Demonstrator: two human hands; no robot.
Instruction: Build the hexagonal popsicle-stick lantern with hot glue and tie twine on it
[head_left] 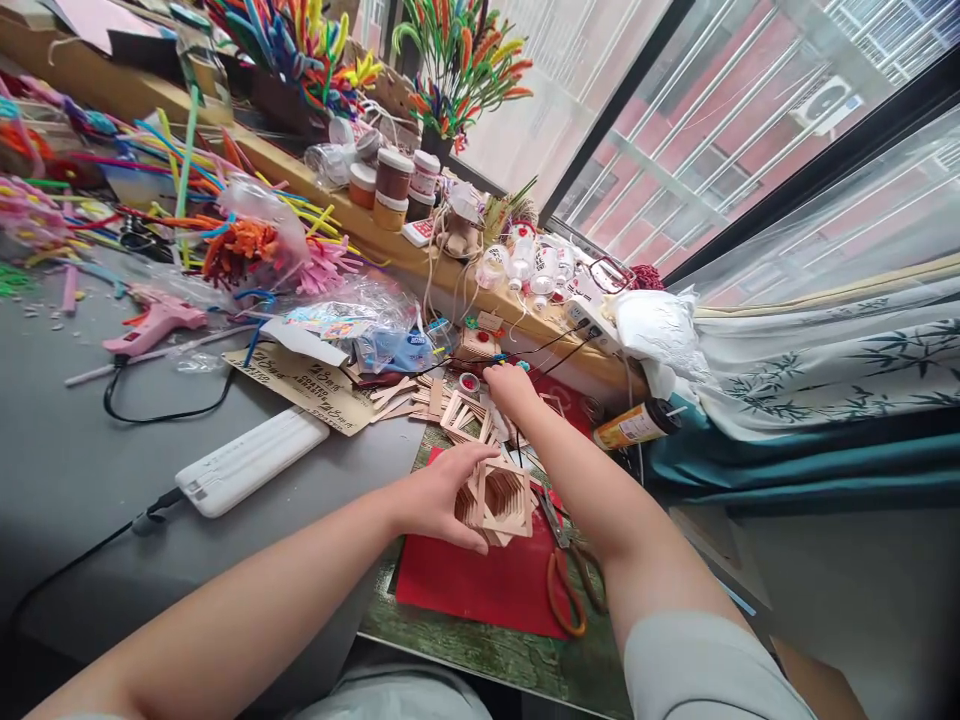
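Here, your left hand (448, 497) curls around the left side of the stick tower (504, 502), its thumb and fingers spread apart with the wooden layers clamped between them. The stick tower, built of flat pale sticks in stacked, slightly turned squares with an open middle, sits above the red sheet (466, 585); whether its base touches the sheet is hidden. Your right hand (510, 388) reaches across to the far side of the work area, beside the loose sticks (397, 398) and near a small round dish (469, 383) and the small wooden box (480, 345). Its fingertips are too small and partly hidden, so you cannot tell whether they are together or apart, or whether they hold anything. The red sheet lies on a green mat (480, 640). To the right of the stick tower, the scissors (574, 590) rest with their orange-brown handles toward you, partly on the sheet and partly on the mat. Left of the mat, on the grey table (300, 530), note the white power strip (251, 460), a printed cardboard piece (311, 385) just beyond it, and the pink glue gun (157, 320) farther off. A cup (636, 424) with a dark lid leans at the right, next to the teal curtain (739, 470).
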